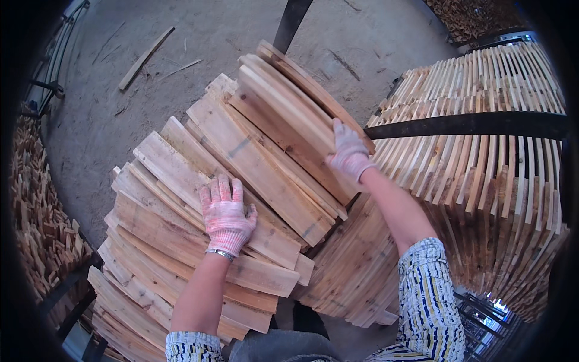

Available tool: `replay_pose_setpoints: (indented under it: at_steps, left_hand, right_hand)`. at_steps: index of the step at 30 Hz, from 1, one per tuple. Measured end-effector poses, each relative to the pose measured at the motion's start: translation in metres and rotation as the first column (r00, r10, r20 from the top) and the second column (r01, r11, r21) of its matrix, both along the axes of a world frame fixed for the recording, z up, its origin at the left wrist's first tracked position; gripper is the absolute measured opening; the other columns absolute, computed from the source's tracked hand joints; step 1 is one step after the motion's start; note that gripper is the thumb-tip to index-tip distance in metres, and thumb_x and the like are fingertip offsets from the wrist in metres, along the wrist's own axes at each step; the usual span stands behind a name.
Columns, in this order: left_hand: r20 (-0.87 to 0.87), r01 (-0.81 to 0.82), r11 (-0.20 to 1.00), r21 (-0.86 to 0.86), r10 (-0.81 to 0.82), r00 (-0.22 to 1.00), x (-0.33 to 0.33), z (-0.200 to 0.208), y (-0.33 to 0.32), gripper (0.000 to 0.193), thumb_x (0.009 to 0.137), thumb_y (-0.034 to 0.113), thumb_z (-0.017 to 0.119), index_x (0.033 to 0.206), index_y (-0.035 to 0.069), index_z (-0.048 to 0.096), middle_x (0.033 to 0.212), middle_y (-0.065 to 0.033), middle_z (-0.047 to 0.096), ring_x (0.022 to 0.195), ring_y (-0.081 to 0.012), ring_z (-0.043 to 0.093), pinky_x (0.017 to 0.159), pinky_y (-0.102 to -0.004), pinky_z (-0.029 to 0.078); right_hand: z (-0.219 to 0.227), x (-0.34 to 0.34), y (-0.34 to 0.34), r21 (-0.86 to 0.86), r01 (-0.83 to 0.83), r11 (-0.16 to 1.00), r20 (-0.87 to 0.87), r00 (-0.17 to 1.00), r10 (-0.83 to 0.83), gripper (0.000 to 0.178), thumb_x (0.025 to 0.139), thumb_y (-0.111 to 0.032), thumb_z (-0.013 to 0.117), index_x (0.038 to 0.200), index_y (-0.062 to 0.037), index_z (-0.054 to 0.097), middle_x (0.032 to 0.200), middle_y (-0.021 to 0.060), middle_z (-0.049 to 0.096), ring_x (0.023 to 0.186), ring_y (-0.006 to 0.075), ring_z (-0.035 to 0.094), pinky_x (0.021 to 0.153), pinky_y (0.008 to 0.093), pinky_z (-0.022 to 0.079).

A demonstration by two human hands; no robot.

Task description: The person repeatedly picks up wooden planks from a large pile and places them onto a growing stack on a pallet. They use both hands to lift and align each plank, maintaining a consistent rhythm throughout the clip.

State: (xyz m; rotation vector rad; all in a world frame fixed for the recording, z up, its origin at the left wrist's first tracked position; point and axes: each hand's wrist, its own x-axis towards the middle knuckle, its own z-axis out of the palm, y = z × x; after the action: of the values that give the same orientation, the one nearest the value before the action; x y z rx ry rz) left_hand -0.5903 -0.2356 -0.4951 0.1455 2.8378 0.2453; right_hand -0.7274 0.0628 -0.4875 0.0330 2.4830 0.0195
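Note:
My left hand (227, 216), in a pink-stained white knit glove, lies flat with fingers stretched out on a fanned pile of rough wooden boards (166, 158). At the pile's far right, several boards (288, 102) are tipped up on edge. My right hand (351, 152), gloved too, grips them at their near right end, thumb on the near side. Its fingertips are partly hidden behind the wood. Below that hand lies a lower layer of boards (356, 259), close to my body.
A tall stack of boards (476, 157) stands on the right, crossed by a black metal bar (470, 125). Another wood stack (42, 211) is at the left edge. Loose offcuts, including a narrow plank (145, 59), lie on the dusty floor (211, 30). A dark post (292, 24) rises behind the pile.

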Motion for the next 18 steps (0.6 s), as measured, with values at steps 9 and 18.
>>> replay_pose_setpoints:
  at_steps: [9,18]
  left_hand:
    - [0.000,0.008,1.000,-0.023,-0.008,1.000,-0.001,-0.002,0.004,0.074,0.080,0.040,0.073,0.140,0.005,0.048,0.148,-0.0207,0.045,0.141,-0.0359,0.040,0.119,-0.0551,0.023]
    - [-0.026,0.013,1.000,-0.028,-0.014,1.000,0.003,-0.003,0.002,0.073,0.081,0.040,0.072,0.141,0.005,0.048,0.149,-0.0199,0.044,0.142,-0.0346,0.039,0.120,-0.0534,0.023]
  right_hand:
    - [-0.042,-0.015,0.015,0.066,0.067,0.996,-0.191,0.980,-0.053,0.102,0.078,-0.043,0.080,0.156,-0.0090,0.024,0.144,0.0210,0.050,0.134,0.0359,0.050,0.111,0.0476,0.042]
    - [-0.011,-0.012,0.001,0.089,0.089,0.992,-0.185,0.980,-0.072,0.088,0.078,-0.043,0.082,0.146,-0.0094,0.038,0.138,0.0187,0.055,0.130,0.0352,0.053,0.107,0.0451,0.046]
